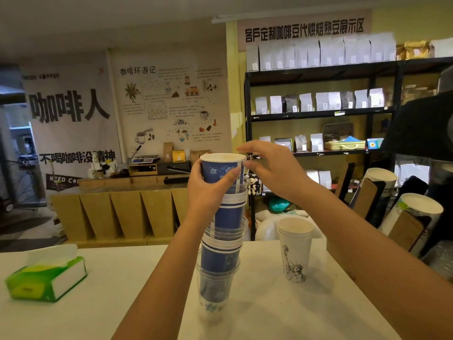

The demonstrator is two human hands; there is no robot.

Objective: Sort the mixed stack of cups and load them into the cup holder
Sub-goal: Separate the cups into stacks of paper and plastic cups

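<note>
Green tissue box on white counter (left); black shelving behind.

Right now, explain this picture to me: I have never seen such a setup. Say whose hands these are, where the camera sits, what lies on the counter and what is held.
There is no machine here. A person wears one wide-angle camera on the head, looking forward and down at their own bare hands. The left hand grips the top blue cup of a tall mixed stack of blue paper cups and clear plastic cups standing on the white counter. The right hand reaches toward that cup's rim, fingers relaxed, holding nothing. Beside the stack stand nested white cups; a green tissue box lies at the left. The angled cup holder is at the right.
</note>
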